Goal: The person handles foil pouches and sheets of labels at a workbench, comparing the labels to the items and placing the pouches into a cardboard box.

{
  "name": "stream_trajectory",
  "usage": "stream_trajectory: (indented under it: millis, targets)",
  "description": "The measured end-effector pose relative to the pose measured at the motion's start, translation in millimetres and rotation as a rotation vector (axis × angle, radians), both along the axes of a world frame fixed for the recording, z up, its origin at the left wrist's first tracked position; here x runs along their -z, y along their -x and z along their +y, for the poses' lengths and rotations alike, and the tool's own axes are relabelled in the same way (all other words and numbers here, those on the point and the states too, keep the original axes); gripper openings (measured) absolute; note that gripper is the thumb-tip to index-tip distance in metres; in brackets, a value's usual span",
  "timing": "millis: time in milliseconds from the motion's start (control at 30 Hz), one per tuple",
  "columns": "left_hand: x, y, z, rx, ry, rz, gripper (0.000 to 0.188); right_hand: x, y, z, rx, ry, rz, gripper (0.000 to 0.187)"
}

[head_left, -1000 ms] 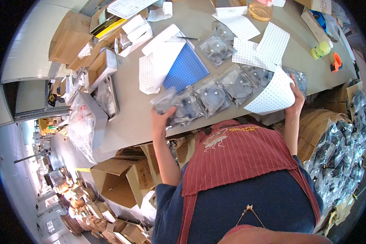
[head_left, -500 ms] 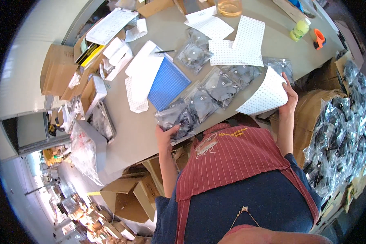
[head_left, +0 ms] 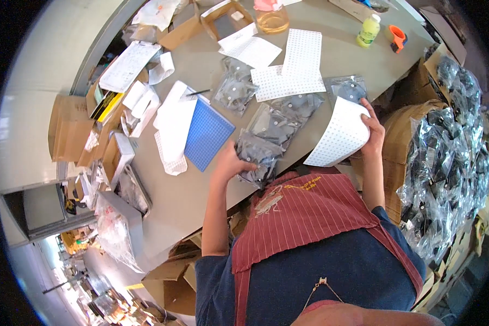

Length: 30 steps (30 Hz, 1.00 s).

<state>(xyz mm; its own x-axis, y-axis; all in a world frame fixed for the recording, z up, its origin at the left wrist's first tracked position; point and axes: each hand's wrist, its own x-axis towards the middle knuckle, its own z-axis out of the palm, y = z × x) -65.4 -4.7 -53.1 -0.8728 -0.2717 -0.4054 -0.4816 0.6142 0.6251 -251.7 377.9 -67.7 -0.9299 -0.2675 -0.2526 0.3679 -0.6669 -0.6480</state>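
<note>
At the near table edge, my left hand (head_left: pixel 234 163) is closed on a clear plastic bag (head_left: pixel 258 155) with dark contents and a small white round sticker. Its thumb lies on top of the bag; the other fingers are mostly hidden. This bag overlaps the neighbouring bag (head_left: pixel 271 127) in a slanting row. My right hand (head_left: pixel 373 133) grips the right edge of a curved white sheet (head_left: pixel 338 133) covered in small printed round stickers. Beyond that sheet lies a similar bag (head_left: pixel 349 87), partly covered by it. Another bag (head_left: pixel 235 87) rests farther left.
More sticker sheets (head_left: pixel 303 51) lie mid-table, near a jug of amber liquid (head_left: pixel 273 20). A blue gridded pad (head_left: pixel 209 136) sits left under papers and a pen (head_left: pixel 199 92). Farther right stand a yellow-green bottle (head_left: pixel 368 31) and an orange tape dispenser (head_left: pixel 397 39). Bagged items fill a carton (head_left: pixel 388 163).
My left hand has pushed its bag to the right, closer over the neighbouring bags. My right hand still holds the sticker sheet. The whole view has shifted slightly.
</note>
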Motion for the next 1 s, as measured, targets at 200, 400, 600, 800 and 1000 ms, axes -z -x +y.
stream_trajectory:
  millis: [200, 400, 600, 800, 1000]
  targets:
    - [-39, -16, 38, -0.061, 0.665, -0.073, 0.079, 9, -17, -19, -0.154, 0.046, -0.053, 0.063]
    - [-49, 1, 42, -0.083, -0.077, 0.076, 0.063, 38, -18, -47, -0.402, 0.304, -0.111, 0.056]
    - [-53, 51, 30, -0.149, -0.522, 0.141, 0.078, 37, 1, -45, -0.351, 0.249, -0.123, 0.064]
    - [9, 73, 28, -0.024, -0.636, 0.173, 0.101, 46, 3, -50, -0.317, 0.118, -0.075, 0.068]
    - [7, 48, 30, -0.217, -0.532, 0.084, 0.08, 52, 13, -43, -0.353, 0.169, -0.097, 0.064]
